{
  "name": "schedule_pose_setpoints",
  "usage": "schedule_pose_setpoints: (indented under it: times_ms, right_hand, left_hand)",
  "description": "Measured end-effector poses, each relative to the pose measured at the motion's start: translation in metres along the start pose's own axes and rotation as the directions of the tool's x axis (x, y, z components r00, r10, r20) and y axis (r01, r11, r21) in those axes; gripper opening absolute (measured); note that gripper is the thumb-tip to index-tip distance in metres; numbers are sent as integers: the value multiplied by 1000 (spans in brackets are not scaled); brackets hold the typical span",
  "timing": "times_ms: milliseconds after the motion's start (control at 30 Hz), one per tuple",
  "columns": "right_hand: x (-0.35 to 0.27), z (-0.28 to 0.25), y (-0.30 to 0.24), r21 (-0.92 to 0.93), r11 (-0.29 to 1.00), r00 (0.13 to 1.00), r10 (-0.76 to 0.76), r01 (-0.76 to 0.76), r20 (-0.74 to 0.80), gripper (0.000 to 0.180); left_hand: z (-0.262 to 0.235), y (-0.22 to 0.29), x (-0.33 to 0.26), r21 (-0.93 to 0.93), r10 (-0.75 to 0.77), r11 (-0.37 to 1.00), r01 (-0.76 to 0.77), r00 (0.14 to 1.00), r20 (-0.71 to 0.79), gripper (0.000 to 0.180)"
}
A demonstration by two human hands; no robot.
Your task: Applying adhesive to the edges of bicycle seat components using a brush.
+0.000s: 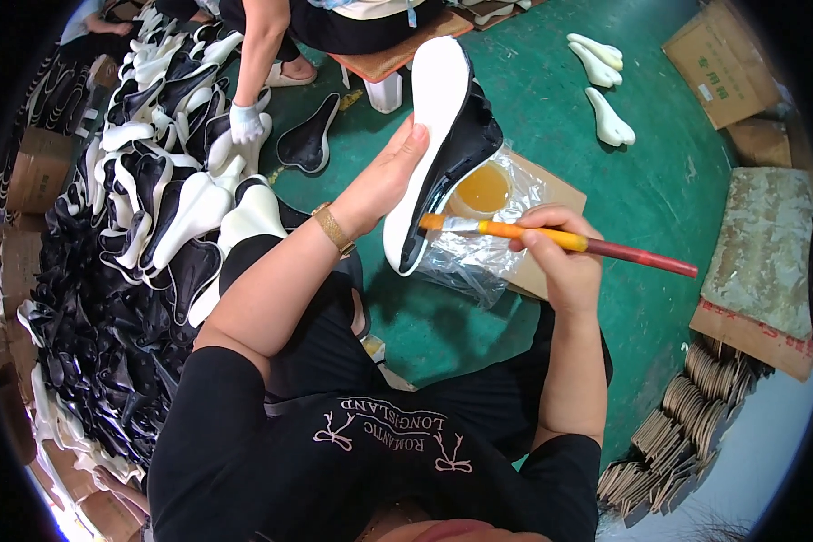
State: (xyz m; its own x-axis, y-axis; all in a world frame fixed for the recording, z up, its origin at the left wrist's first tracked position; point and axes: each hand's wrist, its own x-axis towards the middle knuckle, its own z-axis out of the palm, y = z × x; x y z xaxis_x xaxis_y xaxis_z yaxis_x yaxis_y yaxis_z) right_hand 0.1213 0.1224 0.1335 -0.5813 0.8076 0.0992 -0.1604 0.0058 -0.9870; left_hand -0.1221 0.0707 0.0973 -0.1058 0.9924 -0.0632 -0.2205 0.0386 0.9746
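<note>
My left hand [390,181] is closed on the edge of a bicycle saddle [437,88], which stands tilted with its wide end up. Its outer side is white padding, and its hollow side is black. In my right hand [562,262] is a paintbrush [643,256] with a yellow and red handle, gripped near the bristles. The orange-brown bristle end touches the black inner side close to the saddle's narrow tip. Just behind the brush sits a round container of amber liquid [482,188], surrounded by clear plastic film [468,278].
Many white and black saddle parts [194,212] lie heaped at left, beside a black pile [108,339]. A co-worker's gloved hand [244,124] touches the heap. One black saddle shell [309,135] and white pads [609,117] lie on the green floor. Cartons [721,65] and stacked brown pieces [664,438] line the right.
</note>
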Motion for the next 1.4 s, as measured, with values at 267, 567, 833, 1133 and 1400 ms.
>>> schedule_pose_setpoints:
  times_ms: [267,567,833,1133,1400]
  right_hand:
    - [9,28,-14,-547,680,870,-428,489,245,14]
    - [1,35,-27,-380,812,859,-264,444,440,13]
    - [-1,34,-22,-343,847,867,-238,406,438,13]
    - [14,-24,3,-520,810,931,-358,269,-76,11]
    - [28,-28,26,-503,856,972,-1,-120,-234,15]
  left_hand:
    - [2,-8,-3,135,133,982,-132,991,0,65]
    - [1,1,-2,112,125,986,-123,992,-16,66]
    - [6,11,-7,119,153,982,-144,986,-68,67]
    - [-13,15,-7,368,437,847,-383,897,-72,76]
    - [-45,24,-32,917,512,282,-283,852,106,64]
